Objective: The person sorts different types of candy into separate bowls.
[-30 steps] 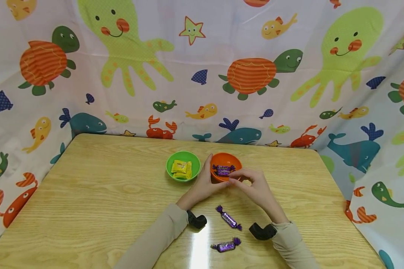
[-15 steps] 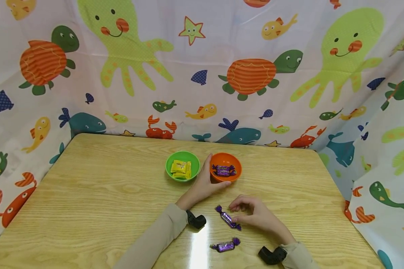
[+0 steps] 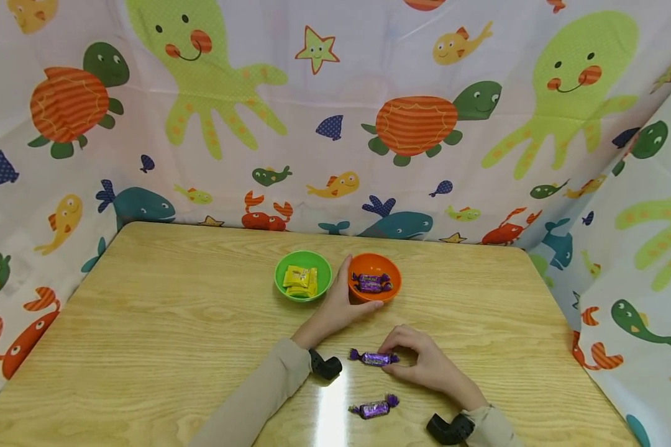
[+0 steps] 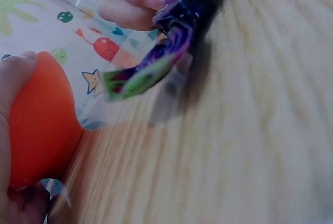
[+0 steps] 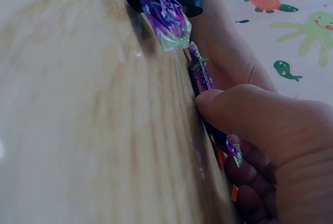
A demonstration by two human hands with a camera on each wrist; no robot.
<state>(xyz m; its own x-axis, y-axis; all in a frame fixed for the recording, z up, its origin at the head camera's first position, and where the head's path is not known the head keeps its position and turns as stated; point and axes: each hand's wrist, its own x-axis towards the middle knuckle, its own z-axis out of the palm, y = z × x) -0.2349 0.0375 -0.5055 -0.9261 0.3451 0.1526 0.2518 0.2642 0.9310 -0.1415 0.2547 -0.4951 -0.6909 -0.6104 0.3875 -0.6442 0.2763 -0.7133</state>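
My left hand (image 3: 334, 308) holds the orange bowl (image 3: 376, 263) between thumb and fingers, its side showing in the left wrist view. Purple-wrapped candies (image 3: 371, 284) lie inside that bowl. Nearer to me, my right hand (image 3: 427, 365) pinches a twist-wrapped purple candy (image 3: 372, 359) near its right end, close over the table. In the right wrist view the thumb presses along this candy (image 5: 200, 76), with the other fingers partly hidden behind it. A second loose candy (image 3: 374, 409) lies closer to the front edge.
Left of the orange bowl stands a green bowl (image 3: 304, 255) with several yellow packets (image 3: 298, 279). The wooden table (image 3: 173, 310) meets a printed sea-animal curtain (image 3: 291, 143) at the back and sides. Black wrist cameras sit on both wrists.
My right hand has drawn back from the orange bowl toward me and taken hold of the loose candy, which has turned from slanted to nearly level across. My left hand stays on the bowl.
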